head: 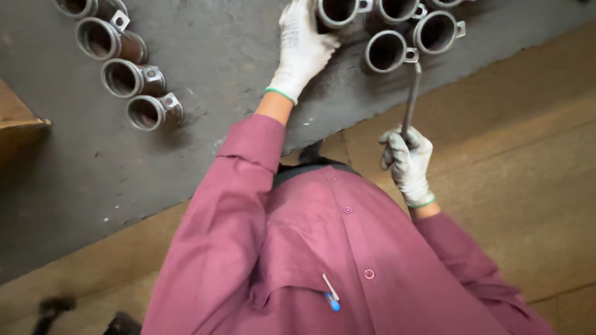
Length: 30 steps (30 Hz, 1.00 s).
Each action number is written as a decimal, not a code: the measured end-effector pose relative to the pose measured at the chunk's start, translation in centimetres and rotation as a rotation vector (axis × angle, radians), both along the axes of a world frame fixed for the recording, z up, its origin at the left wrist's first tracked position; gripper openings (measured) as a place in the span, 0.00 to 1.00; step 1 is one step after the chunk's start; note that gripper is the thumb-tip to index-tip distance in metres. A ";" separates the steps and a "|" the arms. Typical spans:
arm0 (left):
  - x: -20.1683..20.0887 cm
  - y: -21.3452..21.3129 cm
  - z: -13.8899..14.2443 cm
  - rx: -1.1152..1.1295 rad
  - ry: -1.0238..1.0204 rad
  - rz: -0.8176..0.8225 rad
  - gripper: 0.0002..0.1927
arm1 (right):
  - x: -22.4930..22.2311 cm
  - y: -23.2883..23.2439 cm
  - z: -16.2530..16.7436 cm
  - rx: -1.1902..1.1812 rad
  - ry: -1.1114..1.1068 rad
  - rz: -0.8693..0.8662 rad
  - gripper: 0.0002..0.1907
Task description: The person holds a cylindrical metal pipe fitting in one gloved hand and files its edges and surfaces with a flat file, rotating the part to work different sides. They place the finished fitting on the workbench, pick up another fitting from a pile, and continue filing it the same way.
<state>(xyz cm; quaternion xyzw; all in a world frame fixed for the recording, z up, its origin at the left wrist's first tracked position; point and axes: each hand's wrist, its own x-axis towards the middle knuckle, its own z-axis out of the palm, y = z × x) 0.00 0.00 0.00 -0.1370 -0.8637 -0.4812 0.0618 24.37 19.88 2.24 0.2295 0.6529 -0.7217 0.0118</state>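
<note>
Gripping metal rod (411, 99) — right hand (408, 162) clamped; left hand (302, 46) closed on pipe fitting (337, 11); eight fittings visible.

head camera, looking steeply down, close overhead

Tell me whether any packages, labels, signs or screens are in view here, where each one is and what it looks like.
No signs or screens show.
Cardboard box: a brown corner, left edge of the view, beside the dark mat.
Faint grey print: on the back of the white glove on the left hand, which rests on a metal tube; too small to make out.
The right hand holds a plain metal rod, unlabelled.
</note>
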 end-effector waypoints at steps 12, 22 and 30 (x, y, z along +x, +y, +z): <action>11.9 -5.8 1.8 -0.196 0.186 0.144 0.37 | -0.1 -0.6 3.3 0.130 0.031 0.274 0.24; 11.0 -7.0 5.7 0.044 -0.155 0.091 0.32 | -2.4 -2.0 5.5 0.551 0.337 0.521 0.23; 12.9 -3.7 8.8 -0.100 -0.179 0.111 0.39 | -6.7 -5.1 9.5 0.922 0.493 0.683 0.31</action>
